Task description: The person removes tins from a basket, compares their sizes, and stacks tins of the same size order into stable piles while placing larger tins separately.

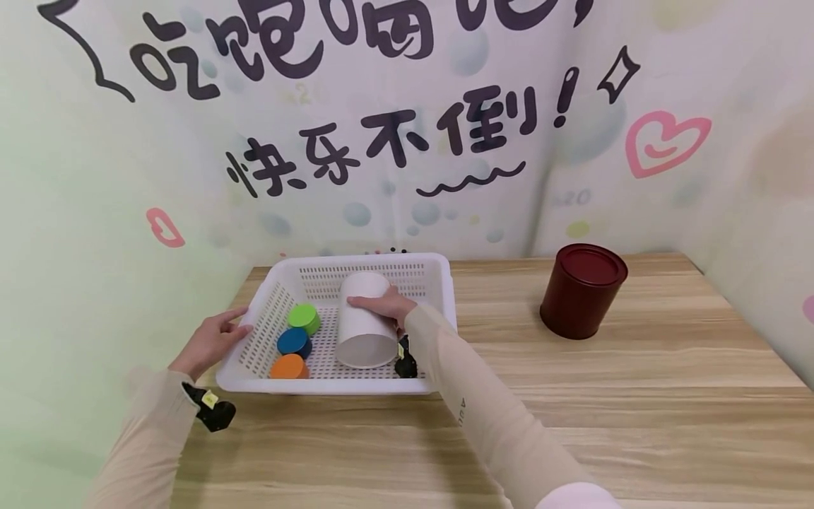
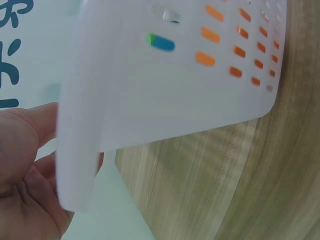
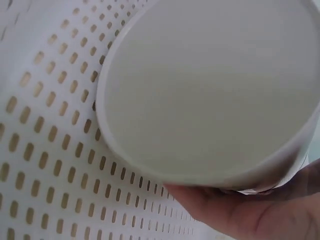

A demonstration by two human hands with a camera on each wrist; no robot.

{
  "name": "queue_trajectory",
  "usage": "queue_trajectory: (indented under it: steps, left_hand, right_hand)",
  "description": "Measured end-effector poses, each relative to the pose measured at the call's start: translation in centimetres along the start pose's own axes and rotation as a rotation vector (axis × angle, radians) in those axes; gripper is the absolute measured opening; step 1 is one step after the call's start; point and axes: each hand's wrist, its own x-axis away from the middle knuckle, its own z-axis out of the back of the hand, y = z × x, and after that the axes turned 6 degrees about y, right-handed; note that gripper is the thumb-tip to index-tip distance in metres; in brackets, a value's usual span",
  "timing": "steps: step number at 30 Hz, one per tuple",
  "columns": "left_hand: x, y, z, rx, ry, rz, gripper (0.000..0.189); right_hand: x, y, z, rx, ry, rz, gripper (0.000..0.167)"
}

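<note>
A white perforated plastic basket (image 1: 356,386) stands on the wooden table. My left hand (image 1: 211,344) holds its left rim; in the left wrist view the thumb and fingers lie on either side of the rim (image 2: 80,150). Inside the basket, a white cylindrical canister (image 1: 362,318) leans with its round end toward me. My right hand (image 1: 393,305) grips it from the right side. Along the basket's left side sit a green round piece (image 1: 304,319), a blue one (image 1: 295,342) and an orange one (image 1: 290,367). The right wrist view shows the canister's pale round end (image 3: 210,100) close up.
A dark red lidded can (image 1: 581,291) stands upright on the table (image 1: 636,424), right of the basket. Behind the table hangs a pale backdrop (image 1: 407,212) with dark lettering.
</note>
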Motion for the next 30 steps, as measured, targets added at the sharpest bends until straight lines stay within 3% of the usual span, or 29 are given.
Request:
queue_trajectory:
  steps: [7,14,19,30]
  left_hand:
    - [0.1,0.0,0.0,-0.003,-0.003,-0.011,0.059]
    - [0.1,-0.1,-0.1,-0.016,-0.013,-0.010,0.060]
    - [0.1,-0.2,0.0,-0.023,-0.015,-0.018,0.060]
    - [0.2,0.2,-0.1,-0.022,-0.020,-0.016,0.060]
  right_hand:
    - [0.0,-1.1,1.1,-0.098,-0.035,0.094,0.098]
    - [1.5,-3.1,3.4,-0.085,-0.064,0.100,0.089]
    - [2.7,-3.7,4.8,-0.157,-0.093,0.128,0.077]
    - [5.2,-4.0,8.1,-0.276,0.022,0.201,0.083]
